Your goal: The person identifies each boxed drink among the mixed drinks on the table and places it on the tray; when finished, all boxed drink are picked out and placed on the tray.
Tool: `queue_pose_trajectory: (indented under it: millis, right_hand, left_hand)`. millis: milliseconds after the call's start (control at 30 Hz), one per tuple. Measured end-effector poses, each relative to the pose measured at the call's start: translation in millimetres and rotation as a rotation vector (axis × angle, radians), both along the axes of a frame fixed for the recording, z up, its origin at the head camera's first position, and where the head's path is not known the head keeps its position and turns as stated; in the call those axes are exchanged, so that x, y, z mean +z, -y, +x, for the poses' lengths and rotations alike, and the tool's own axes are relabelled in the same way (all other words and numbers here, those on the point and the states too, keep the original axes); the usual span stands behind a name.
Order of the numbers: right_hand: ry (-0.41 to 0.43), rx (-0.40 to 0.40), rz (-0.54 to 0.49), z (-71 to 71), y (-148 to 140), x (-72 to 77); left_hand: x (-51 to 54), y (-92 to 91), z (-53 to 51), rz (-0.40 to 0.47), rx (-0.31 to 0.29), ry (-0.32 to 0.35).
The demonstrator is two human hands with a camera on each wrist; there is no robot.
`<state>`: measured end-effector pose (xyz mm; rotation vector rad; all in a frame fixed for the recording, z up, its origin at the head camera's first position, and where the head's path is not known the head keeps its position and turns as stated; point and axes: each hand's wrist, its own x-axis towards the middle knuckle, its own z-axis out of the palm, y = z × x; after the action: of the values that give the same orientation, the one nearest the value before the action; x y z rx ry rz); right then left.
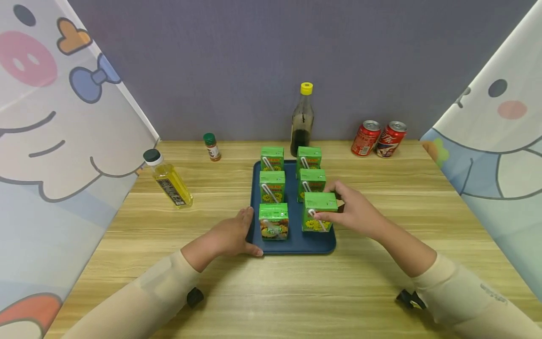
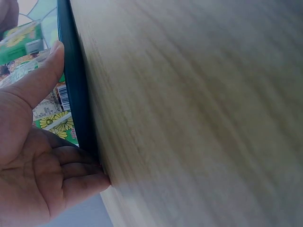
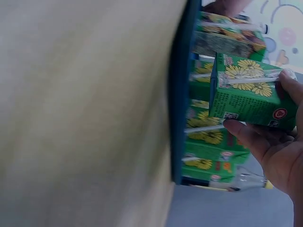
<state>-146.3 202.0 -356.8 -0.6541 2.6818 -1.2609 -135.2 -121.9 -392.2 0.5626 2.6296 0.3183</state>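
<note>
My right hand (image 1: 357, 212) pinches a green drink carton (image 3: 251, 90) with a straw on its face, thumb on one side and fingers on the other. In the right wrist view this carton is held a little above the dark blue tray (image 3: 177, 118), upright over its front right part. At the tray's front left corner, my left hand (image 1: 230, 235) rests against the rim with thumb and fingers spread. Several more green cartons stand on the tray in two columns; the front left carton (image 1: 274, 226) shows a differently printed face and is nearest my left hand.
Behind the tray stands a dark sauce bottle (image 1: 301, 125) with a yellow cap. An oil bottle (image 1: 171, 183) and a small green-capped spice jar (image 1: 212, 148) are to the left. Two red cans, one a patterned can (image 1: 390, 140), stand at the back right near the grey wall.
</note>
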Motion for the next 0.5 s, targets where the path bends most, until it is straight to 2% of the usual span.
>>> queue_pose_trajectory:
  millis: [233, 500]
  right_hand:
    - [0.028, 0.021, 0.024, 2.5, 1, -19.5]
    - [0.018, 0.028, 0.038, 0.9, 0, -30.1]
  left_hand:
    - [0.2, -0.1, -0.4, 0.009, 0.004, 0.003]
    - [-1.1, 0.8, 0.7, 0.016, 0.007, 0.001]
